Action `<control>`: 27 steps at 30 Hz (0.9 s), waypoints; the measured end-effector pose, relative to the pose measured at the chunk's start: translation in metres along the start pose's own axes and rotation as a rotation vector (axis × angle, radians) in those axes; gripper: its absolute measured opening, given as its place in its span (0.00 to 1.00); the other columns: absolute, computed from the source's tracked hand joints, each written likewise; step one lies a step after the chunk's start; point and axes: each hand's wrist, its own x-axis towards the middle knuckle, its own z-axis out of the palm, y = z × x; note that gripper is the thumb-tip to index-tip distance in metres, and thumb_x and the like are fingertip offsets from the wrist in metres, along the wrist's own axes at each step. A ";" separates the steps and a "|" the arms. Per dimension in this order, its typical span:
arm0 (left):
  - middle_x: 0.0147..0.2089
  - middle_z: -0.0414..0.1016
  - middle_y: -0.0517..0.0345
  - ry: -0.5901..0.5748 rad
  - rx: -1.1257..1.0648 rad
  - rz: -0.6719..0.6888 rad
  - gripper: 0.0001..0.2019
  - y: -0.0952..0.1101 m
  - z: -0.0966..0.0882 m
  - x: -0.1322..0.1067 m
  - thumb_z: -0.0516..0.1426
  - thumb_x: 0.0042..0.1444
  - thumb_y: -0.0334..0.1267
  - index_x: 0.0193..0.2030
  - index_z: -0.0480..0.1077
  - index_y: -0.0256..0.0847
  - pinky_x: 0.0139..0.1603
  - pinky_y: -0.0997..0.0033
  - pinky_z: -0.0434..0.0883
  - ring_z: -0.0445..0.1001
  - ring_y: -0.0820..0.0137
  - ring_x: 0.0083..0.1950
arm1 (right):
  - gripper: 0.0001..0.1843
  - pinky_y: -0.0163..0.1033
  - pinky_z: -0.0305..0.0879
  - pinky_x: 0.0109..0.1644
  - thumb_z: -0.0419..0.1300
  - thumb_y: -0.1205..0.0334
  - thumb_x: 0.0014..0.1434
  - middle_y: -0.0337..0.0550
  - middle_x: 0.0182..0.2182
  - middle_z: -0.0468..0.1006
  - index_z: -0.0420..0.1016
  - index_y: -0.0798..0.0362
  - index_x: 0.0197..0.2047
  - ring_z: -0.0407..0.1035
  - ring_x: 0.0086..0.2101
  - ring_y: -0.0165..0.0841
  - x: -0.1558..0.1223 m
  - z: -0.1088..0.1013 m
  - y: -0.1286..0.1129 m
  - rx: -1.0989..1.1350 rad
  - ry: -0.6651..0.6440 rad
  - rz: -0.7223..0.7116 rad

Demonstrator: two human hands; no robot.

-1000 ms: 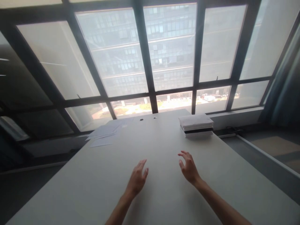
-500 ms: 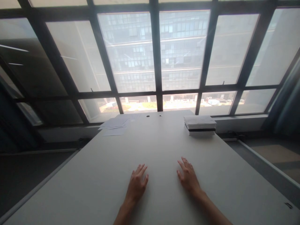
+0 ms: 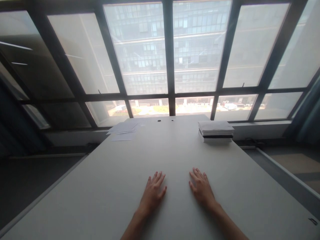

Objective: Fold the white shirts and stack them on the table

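My left hand [image 3: 153, 190] lies palm down on the white table [image 3: 115, 200], its fingers stretched and slightly apart. To its right, my right hand [image 3: 200, 188] rests the same way, fingers spread, thumb pointing inward. Neither hand holds anything; bare tabletop shows between them. Beyond my right hand, near the table's right edge, stands a stack of white paper [image 3: 216, 126] with a dark band through its middle. Several loose paper sheets [image 3: 122, 128] overlap at the far left.
Two small dark holes sit in the tabletop near its far edge, one being a round cable hole [image 3: 159, 120]. Behind the table rises a dark-framed window [image 3: 171, 66]. Curtains hang at both sides, including a blue curtain [image 3: 308, 113]. A small dark mark [image 3: 313, 221] lies at the right edge.
My left hand has slid a little to the right and forward, with its fingers flatter. My right hand stays nearly in place. The view has tilted slightly.
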 end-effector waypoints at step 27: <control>0.76 0.51 0.54 -0.024 0.140 -0.014 0.27 0.006 -0.002 -0.002 0.49 0.67 0.44 0.72 0.59 0.46 0.75 0.48 0.45 0.47 0.60 0.77 | 0.31 0.56 0.36 0.73 0.48 0.59 0.65 0.49 0.71 0.56 0.65 0.55 0.69 0.46 0.71 0.42 -0.003 0.001 -0.006 -0.143 0.006 -0.024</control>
